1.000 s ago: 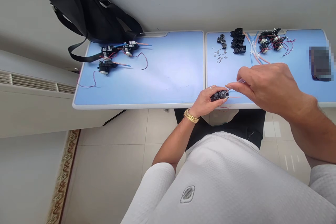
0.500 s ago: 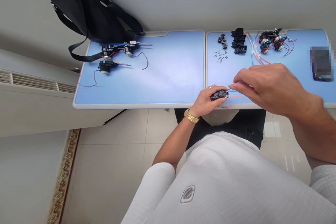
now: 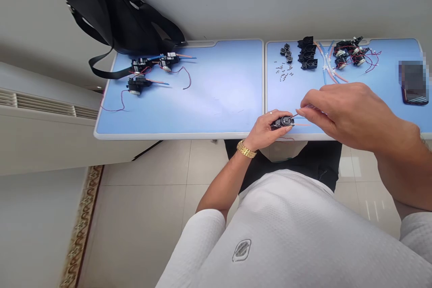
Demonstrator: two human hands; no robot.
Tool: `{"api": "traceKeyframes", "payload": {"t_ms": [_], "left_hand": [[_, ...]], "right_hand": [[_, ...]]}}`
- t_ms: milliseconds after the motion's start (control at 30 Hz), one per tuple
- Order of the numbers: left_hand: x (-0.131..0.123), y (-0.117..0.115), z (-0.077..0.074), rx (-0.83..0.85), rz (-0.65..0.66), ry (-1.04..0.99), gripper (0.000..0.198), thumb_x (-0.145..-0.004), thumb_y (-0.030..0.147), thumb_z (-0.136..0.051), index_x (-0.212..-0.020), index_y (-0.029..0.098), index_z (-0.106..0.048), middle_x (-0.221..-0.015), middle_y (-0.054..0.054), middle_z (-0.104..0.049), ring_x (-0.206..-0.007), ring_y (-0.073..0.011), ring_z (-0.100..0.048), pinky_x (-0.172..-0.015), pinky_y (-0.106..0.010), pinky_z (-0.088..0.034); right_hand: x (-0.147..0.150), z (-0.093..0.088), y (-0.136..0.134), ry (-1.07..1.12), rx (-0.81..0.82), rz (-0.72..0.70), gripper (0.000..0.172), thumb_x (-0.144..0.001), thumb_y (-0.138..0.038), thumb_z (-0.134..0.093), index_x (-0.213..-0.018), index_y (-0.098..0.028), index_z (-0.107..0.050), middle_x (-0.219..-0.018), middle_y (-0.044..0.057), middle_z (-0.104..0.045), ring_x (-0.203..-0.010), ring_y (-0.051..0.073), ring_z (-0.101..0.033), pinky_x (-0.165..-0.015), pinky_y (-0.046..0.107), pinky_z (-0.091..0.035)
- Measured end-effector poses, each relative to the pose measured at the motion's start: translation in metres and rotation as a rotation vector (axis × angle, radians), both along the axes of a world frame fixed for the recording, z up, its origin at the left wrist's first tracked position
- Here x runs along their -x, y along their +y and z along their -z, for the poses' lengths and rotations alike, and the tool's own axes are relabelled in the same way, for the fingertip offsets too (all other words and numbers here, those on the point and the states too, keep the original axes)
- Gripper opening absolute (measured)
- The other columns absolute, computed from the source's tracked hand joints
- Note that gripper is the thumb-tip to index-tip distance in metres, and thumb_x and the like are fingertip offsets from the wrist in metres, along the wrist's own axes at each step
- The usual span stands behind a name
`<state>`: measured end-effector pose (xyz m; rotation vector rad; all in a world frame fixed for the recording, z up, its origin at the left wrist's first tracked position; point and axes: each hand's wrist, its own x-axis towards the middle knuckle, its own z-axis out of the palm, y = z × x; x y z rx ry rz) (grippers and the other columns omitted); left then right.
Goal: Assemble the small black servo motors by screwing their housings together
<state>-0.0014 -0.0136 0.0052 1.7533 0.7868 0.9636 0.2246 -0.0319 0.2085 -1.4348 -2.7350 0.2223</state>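
At the table's front edge my left hand (image 3: 265,130) is closed around a small black device (image 3: 286,121) with a round part on top. Blue and pinkish tubes stick out of its right side, and a thin red wire hangs beneath. My right hand (image 3: 340,112) is in a pinch on a thin screwdriver (image 3: 296,115), its handle mostly hidden in the fingers. The metal shaft slants down to the right end of the device and seems to touch it.
Behind my hands lie loose screws (image 3: 285,72), small round black parts (image 3: 286,53), black housings (image 3: 307,53), blue and pink tubes (image 3: 327,65) and wired assemblies (image 3: 351,53). Further right is a phone (image 3: 414,83). Similar devices (image 3: 138,84) lie at left, near a black bag (image 3: 135,13).
My right hand has shifted very slightly with the screwdriver, still at the device. My left hand keeps its hold and everything on the table stays put.
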Motion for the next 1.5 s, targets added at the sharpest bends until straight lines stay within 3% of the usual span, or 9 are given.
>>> {"api": "traceKeyframes", "payload": {"t_ms": [167, 333, 433, 567, 767, 967, 1067, 1333, 1500], "left_hand": [[-0.001, 0.000, 0.004, 0.002, -0.002, -0.024, 0.047, -0.105, 0.060, -0.080, -0.136, 0.025, -0.083, -0.119, -0.009, -0.084, -0.104, -0.0233, -0.078, -0.096, -0.038, -0.062], [-0.001, 0.000, 0.000, 0.010, -0.010, -0.046, 0.047, -0.104, 0.060, -0.081, -0.133, 0.023, -0.083, -0.117, -0.009, -0.083, -0.102, -0.0218, -0.077, -0.094, -0.036, -0.061], [-0.001, -0.001, -0.001, 0.019, -0.016, -0.047, 0.047, -0.104, 0.061, -0.081, -0.133, 0.023, -0.083, -0.117, -0.009, -0.083, -0.102, -0.0217, -0.077, -0.094, -0.036, -0.061], [-0.001, -0.001, -0.001, 0.026, -0.017, -0.024, 0.048, -0.104, 0.061, -0.081, -0.134, 0.024, -0.082, -0.118, -0.009, -0.083, -0.104, -0.0229, -0.077, -0.096, -0.037, -0.061], [-0.001, 0.000, 0.004, 0.035, -0.005, -0.025, 0.050, -0.104, 0.062, -0.080, -0.136, 0.025, -0.082, -0.123, -0.010, -0.084, -0.110, -0.0247, -0.078, -0.098, -0.038, -0.062], [0.000, 0.000, 0.001, 0.029, 0.000, -0.035, 0.048, -0.104, 0.060, -0.081, -0.135, 0.023, -0.082, -0.121, -0.010, -0.084, -0.107, -0.0233, -0.079, -0.099, -0.038, -0.062], [0.000, 0.000, -0.001, 0.040, 0.002, -0.028, 0.048, -0.105, 0.060, -0.080, -0.136, 0.024, -0.081, -0.127, -0.010, -0.084, -0.112, -0.0245, -0.079, -0.102, -0.038, -0.062], [0.000, 0.000, -0.003, 0.032, 0.013, -0.007, 0.045, -0.104, 0.059, -0.079, -0.132, 0.024, -0.081, -0.124, -0.010, -0.083, -0.110, -0.0245, -0.078, -0.100, -0.039, -0.061], [0.003, 0.000, -0.009, 0.039, 0.020, 0.022, 0.046, -0.109, 0.062, -0.068, -0.132, 0.024, -0.080, -0.115, -0.008, -0.080, -0.098, -0.0228, -0.072, -0.090, -0.037, -0.058]], "right_hand": [[0.002, 0.007, 0.001, -0.067, -0.108, 0.106, 0.053, -0.119, -0.054, -0.041, -0.089, -0.024, -0.073, -0.067, 0.007, -0.062, -0.065, 0.024, -0.050, -0.068, 0.039, -0.024], [-0.001, 0.007, 0.002, 0.093, -0.056, -0.022, 0.041, -0.118, -0.042, -0.041, -0.113, -0.023, -0.077, -0.089, 0.011, -0.076, -0.087, 0.030, -0.066, -0.078, 0.041, -0.040], [-0.003, 0.007, 0.003, 0.184, -0.010, -0.073, 0.034, -0.117, -0.036, -0.044, -0.115, -0.026, -0.076, -0.094, 0.008, -0.078, -0.087, 0.028, -0.068, -0.082, 0.041, -0.045], [-0.001, 0.008, 0.004, 0.121, -0.023, -0.018, 0.034, -0.117, -0.039, -0.045, -0.106, -0.026, -0.074, -0.081, 0.006, -0.073, -0.075, 0.026, -0.063, -0.073, 0.040, -0.038], [0.002, 0.009, 0.003, -0.038, -0.114, 0.140, 0.052, -0.118, -0.060, -0.046, -0.089, -0.026, -0.074, -0.065, 0.006, -0.061, -0.065, 0.025, -0.054, -0.069, 0.040, -0.024], [0.000, 0.010, 0.003, 0.097, -0.110, -0.033, 0.036, -0.119, -0.038, -0.043, -0.114, -0.024, -0.076, -0.084, 0.008, -0.073, -0.083, 0.027, -0.064, -0.074, 0.039, -0.036], [0.000, 0.009, 0.004, 0.123, -0.085, -0.067, 0.035, -0.117, -0.031, -0.041, -0.109, -0.025, -0.075, -0.083, 0.007, -0.072, -0.083, 0.027, -0.064, -0.076, 0.039, -0.039], [-0.004, 0.014, 0.006, 0.034, -0.137, 0.013, 0.046, -0.119, -0.051, -0.043, -0.094, -0.025, -0.073, -0.068, 0.005, -0.062, -0.065, 0.023, -0.051, -0.066, 0.037, -0.027], [0.000, 0.011, 0.002, 0.033, -0.118, 0.002, 0.043, -0.119, -0.045, -0.042, -0.106, -0.023, -0.076, -0.077, 0.007, -0.069, -0.073, 0.025, -0.059, -0.068, 0.038, -0.031]]}}
